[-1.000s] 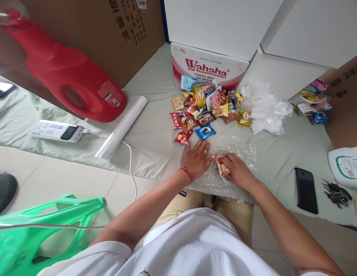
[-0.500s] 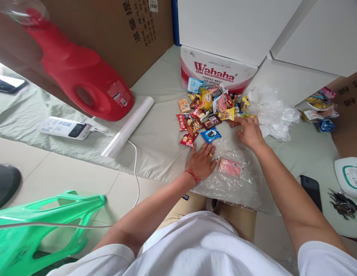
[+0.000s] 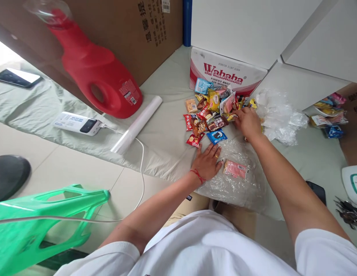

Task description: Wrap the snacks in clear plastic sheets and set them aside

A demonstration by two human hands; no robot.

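Note:
My left hand (image 3: 207, 161) lies flat with its fingers spread, pressing on a sheet of clear plastic film (image 3: 236, 188). A pink snack packet (image 3: 235, 169) rests on the film just right of that hand. Just beyond its fingertips are a blue snack packet (image 3: 216, 136) and a red one (image 3: 194, 139). My right hand (image 3: 249, 122) reaches into the right side of a pile of small wrapped snacks (image 3: 214, 100). Its thumb and forefinger are apart beside a yellow packet (image 3: 231, 117); the other fingers are partly hidden.
A Wahaha carton (image 3: 227, 71) stands behind the pile. Crumpled clear plastic (image 3: 282, 115) lies to the right, with more snacks (image 3: 329, 115) beyond. On the left are a film roll (image 3: 136, 124), red bottle (image 3: 105, 76), cabled power bank (image 3: 77, 123) and green stool (image 3: 51, 214).
My right hand has moved left, from the pile's right edge by the crumpled plastic to the packets nearer its middle. My left hand stays on the film. The whole view has shifted slightly.

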